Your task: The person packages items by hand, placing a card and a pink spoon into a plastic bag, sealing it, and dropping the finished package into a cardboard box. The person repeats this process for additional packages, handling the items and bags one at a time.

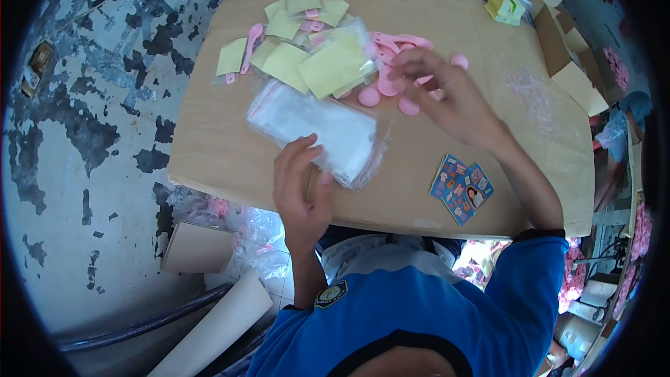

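Left hand (299, 192) spread on bags (324, 124); right hand (450, 98) over spoons (369, 95), closure unclear. I judge slick bags could slide.

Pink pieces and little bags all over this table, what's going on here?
A person's right hand is over the loose pink pieces; whether it grips one is unclear. The left hand is at the near edge of a stack of clear bags. Packets with yellow cards lie beyond the stack, and blue printed cards lie to its right.
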`<state>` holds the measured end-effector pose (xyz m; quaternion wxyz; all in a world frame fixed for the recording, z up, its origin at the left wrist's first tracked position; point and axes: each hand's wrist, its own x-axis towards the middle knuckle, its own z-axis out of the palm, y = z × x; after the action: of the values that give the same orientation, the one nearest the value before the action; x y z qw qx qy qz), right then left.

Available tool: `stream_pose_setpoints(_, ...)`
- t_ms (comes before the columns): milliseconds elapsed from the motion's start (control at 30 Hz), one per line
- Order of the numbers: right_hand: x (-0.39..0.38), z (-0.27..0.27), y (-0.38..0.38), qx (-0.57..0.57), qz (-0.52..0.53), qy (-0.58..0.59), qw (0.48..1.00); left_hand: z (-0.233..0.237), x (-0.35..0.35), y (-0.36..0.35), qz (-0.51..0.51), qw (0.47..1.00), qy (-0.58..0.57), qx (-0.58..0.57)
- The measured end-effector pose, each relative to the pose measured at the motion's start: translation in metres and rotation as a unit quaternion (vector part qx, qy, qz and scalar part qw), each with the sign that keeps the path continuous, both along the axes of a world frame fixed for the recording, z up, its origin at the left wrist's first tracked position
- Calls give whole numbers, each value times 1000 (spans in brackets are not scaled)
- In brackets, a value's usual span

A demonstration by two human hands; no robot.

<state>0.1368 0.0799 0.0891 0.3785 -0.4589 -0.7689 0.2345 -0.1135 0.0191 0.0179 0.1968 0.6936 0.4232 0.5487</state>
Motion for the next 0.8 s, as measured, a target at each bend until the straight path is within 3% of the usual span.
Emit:
stream_pose_setpoints(133, -21, -4, 9, -141, 61, -203, 967, -9, 5, 4, -5, 989, 145, 21)
stream_pose_setpoints(267, -23, -26, 21, -223, 60, -92, 969, -13, 2, 7, 0, 986, 165, 22)
stream_pose_setpoints(467, -13, -26, 18, -115, 86, -104, 984, -12, 6, 5, 24, 983, 179, 28)
stream_pose_setpoints(667, 21, 15, -16, -189, 80, -106, 973, -5, 9, 1, 35, 981, 191, 27)
stream_pose_setpoints(700, 26, 16, -24, -175, 78, -51, 980, -3, 11, -2, 34, 980, 196, 29)
stream_pose_setpoints(800, 42, 20, -54, -163, 65, 62, 983, 1, 28, -18, -157, 987, 31, -7)
